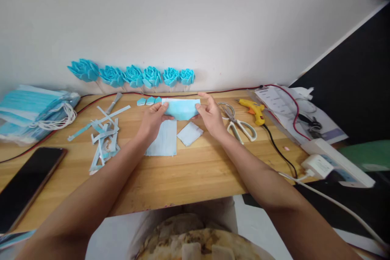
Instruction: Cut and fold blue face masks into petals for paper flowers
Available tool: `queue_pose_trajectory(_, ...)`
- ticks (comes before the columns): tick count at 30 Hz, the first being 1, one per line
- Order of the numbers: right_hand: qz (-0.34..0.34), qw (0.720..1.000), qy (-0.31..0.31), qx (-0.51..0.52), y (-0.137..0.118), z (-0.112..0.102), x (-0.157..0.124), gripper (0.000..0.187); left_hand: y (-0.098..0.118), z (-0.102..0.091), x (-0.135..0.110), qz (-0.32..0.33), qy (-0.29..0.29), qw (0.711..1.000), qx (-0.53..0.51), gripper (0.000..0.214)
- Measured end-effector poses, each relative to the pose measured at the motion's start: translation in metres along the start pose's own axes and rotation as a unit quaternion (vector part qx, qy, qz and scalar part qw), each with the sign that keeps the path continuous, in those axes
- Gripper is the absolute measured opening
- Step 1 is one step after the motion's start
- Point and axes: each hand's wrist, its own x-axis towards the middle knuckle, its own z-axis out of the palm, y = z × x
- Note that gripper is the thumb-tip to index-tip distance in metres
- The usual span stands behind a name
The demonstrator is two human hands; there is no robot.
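Observation:
A light-blue piece of face-mask fabric [182, 109] is stretched between my two hands, just above the wooden table [189, 183]. My left hand [155, 120] pinches its left end; my right hand [211, 113] pinches the right end, with the index finger pointing outward. Beneath and toward me lies a flat pale-blue fabric sheet [163, 142], partly covered by my left hand. Beside it rests a smaller pale square [189, 133]. Several small folded blue petals [150, 101] sit in a row behind my left hand. White-handled scissors [240, 128] lie right of my right hand.
Blue fabric flowers [134, 76] stand along the wall. Cut strips [105, 140], a phone [30, 183] and a stack of masks [30, 107] are at left. On the right are a yellow glue gun [254, 110], papers [289, 109], a power strip [341, 162] and cables.

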Motion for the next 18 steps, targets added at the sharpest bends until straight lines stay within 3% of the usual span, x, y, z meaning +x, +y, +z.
queue_pose_trajectory(7, 0.000, 1.000, 0.024, -0.011, 0.0049, -0.0045, 0.0044, 0.037, -0.0003, -0.0016, 0.0029, 0.007, -0.001, 1.000, -0.029, 0.050)
queue_pose_trajectory(13, -0.014, 0.999, -0.005, -0.029, 0.0054, -0.0074, 0.0039, 0.056, 0.0020, -0.0010, 0.0033, 0.030, 0.032, 0.998, 0.036, 0.051)
queue_pose_trajectory(18, -0.015, 0.999, -0.018, -0.033, 0.0049, -0.0087, 0.0038, 0.061, 0.0037, -0.0002, 0.0044, 0.032, 0.052, 0.997, 0.040, 0.052)
